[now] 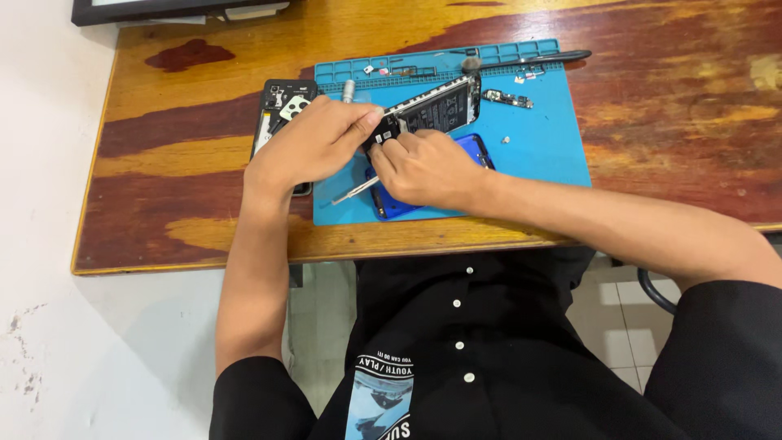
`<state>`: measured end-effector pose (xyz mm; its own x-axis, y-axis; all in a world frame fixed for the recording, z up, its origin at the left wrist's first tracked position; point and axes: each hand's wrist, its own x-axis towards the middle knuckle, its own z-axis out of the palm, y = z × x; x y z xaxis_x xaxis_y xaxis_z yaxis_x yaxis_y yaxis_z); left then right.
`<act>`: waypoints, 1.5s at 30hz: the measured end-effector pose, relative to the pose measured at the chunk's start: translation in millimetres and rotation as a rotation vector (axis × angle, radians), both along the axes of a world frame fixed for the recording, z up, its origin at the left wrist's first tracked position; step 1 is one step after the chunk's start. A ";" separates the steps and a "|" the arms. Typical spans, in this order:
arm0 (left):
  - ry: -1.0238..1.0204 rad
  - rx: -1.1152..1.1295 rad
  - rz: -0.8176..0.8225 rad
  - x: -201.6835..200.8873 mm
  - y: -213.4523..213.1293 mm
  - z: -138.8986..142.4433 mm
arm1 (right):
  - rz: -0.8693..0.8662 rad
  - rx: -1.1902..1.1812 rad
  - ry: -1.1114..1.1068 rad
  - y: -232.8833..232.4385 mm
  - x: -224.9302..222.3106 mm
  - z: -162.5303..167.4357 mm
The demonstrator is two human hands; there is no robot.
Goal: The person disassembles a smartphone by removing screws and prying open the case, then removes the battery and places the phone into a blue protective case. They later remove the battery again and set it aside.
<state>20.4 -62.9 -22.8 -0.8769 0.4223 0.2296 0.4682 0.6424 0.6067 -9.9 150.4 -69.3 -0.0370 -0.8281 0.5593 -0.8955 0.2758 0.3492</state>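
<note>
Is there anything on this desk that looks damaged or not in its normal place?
Yes. The wooden desk has a worn, patchy finish, with a dark red stain near its back left corner. Tiny loose parts lie scattered on the blue mat beside the opened phone.

battery label (436,110): black, phone middle | monitor (147,10): black-framed, top-left

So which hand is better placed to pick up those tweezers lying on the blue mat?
Probably the left hand: the tweezers lie just below it, while the right hand grips the opened phone.
</note>
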 end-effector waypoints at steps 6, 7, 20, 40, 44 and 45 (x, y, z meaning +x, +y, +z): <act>-0.068 0.027 0.045 -0.2 -0.2 -2.1 | -0.071 -0.087 0.039 -8.8 13.6 -4.0; -0.058 0.029 0.040 -0.1 -0.9 -2.3 | -0.084 -0.089 0.030 -10.2 15.0 -4.5; -0.014 0.046 -0.053 3.0 0.9 3.3 | -0.052 -0.112 -0.124 -13.6 8.0 -8.0; 0.071 -0.005 -0.013 -2.0 5.8 -0.9 | 0.099 0.212 -0.891 72.2 -7.2 72.6; 0.016 -0.024 0.014 -3.1 5.3 -2.3 | 0.263 0.047 -0.798 82.4 -11.9 82.9; 0.013 -0.022 0.018 -3.2 5.8 -2.5 | 0.234 0.017 -0.827 79.9 -14.1 80.5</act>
